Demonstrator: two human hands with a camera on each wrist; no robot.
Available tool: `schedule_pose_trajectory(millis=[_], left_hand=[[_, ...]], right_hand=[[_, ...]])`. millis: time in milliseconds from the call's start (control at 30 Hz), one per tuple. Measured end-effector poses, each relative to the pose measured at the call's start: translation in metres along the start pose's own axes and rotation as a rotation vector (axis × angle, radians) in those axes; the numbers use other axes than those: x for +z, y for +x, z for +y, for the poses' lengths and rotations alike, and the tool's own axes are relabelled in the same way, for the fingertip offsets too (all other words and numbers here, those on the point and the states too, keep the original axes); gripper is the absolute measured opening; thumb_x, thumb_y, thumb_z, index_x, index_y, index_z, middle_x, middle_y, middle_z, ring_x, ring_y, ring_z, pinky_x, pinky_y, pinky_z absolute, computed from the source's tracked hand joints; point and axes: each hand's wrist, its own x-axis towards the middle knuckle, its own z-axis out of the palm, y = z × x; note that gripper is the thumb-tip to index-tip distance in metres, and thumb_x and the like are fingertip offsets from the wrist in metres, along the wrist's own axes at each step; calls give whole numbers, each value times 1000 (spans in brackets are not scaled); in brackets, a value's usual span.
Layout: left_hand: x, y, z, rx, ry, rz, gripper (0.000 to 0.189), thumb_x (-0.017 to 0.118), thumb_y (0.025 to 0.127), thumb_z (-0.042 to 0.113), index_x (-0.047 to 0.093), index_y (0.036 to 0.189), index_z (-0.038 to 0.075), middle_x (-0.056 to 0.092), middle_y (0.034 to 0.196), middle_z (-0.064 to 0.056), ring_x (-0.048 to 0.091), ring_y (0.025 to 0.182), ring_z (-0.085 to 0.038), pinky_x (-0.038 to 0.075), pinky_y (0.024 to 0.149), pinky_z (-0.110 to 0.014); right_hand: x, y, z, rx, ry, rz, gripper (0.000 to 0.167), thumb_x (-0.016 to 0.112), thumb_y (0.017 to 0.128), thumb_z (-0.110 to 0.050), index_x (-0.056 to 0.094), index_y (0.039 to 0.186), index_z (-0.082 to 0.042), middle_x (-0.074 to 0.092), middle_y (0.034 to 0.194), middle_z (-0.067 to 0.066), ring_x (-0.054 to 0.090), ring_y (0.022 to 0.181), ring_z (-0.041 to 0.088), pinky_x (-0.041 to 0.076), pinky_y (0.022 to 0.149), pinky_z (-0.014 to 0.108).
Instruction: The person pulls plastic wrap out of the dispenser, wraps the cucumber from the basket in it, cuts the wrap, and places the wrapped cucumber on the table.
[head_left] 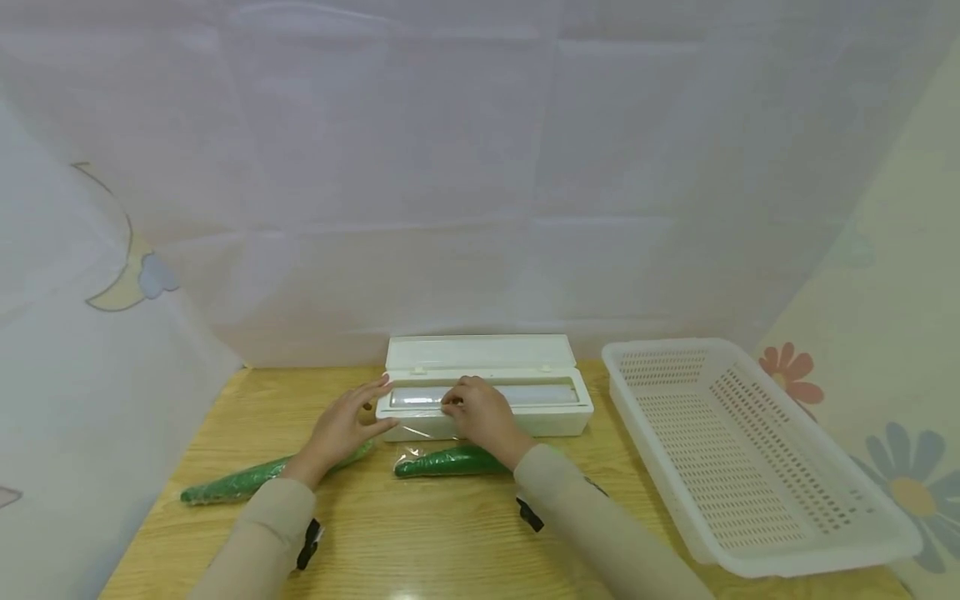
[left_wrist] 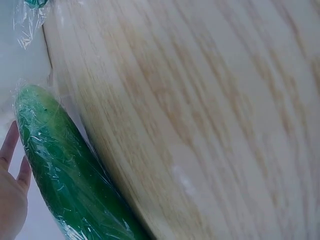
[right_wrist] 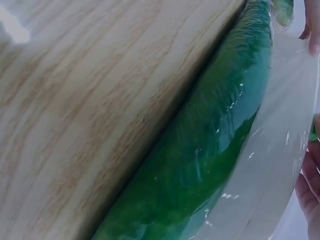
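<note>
A white lidded box (head_left: 487, 425) lies lengthwise with its lid raised and a roll of clear cling film (head_left: 536, 395) inside. My left hand (head_left: 345, 429) spans the box's left end, thumb at the front and fingers spread. Over the middle of the roll, my right hand (head_left: 483, 414) pinches cling film with curled fingertips. A small green bit (right_wrist: 313, 135) shows beside those fingers. Just in front of the box lies a film-wrapped cucumber (head_left: 450, 462), partly under the right wrist. Another wrapped cucumber (head_left: 240, 482) lies at the left, partly hidden by my left arm.
On the right stands a white perforated plastic basket (head_left: 652, 450), beside the box. The wooden table (head_left: 420, 542) runs back to a pale cloth backdrop (head_left: 480, 208). Patterned cloth hangs at both sides.
</note>
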Motion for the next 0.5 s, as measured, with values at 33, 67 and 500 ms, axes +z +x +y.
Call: schedule_pose_trajectory(millis=[33, 67, 500], left_hand=[[-1, 0, 0, 3, -1, -2, 66, 75, 88, 42, 53, 143, 14, 41, 154, -1, 59, 107, -25, 49, 86, -51], [-2, 0, 0, 0, -4, -5, 66, 75, 88, 42, 53, 143, 14, 41, 154, -1, 60, 107, -25, 49, 86, -52], [-4, -1, 2, -12, -3, -27, 66, 74, 88, 43, 53, 144, 15, 40, 155, -1, 59, 106, -24, 48, 88, -53]], right_hand=[[0, 0, 1, -3, 4, 0, 8, 76, 90, -18, 76, 93, -11, 66, 91, -3, 61, 86, 14, 53, 73, 24], [0, -1, 1, -5, 6, -3, 9, 75, 90, -18, 75, 94, -10, 66, 92, -2, 61, 87, 14, 53, 74, 24], [8, -9, -2, 55, -5, 98, 10, 77, 89, -20, 73, 90, -11, 65, 91, -2, 59, 88, 15, 53, 78, 27]])
